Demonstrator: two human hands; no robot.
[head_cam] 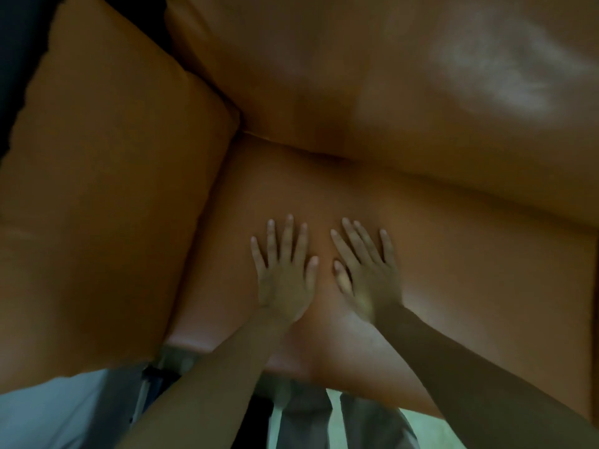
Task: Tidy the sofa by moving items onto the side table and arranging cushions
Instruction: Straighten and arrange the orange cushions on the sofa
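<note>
An orange-brown sofa fills the head view. Both my hands lie flat, palms down, on its seat cushion (453, 270). My left hand (285, 273) has its fingers spread, and my right hand (366, 270) rests just beside it, fingers spread too. Neither hand holds anything. The back cushion (372, 85) stands behind the seat. A padded arm cushion (107, 205) rises on the left side. No loose items show on the seat.
The sofa's front edge (227, 354) runs below my wrists. Beneath it I see pale floor (58, 413) and my clothing (304, 419). A dark gap (16, 43) lies beyond the arm cushion at the upper left.
</note>
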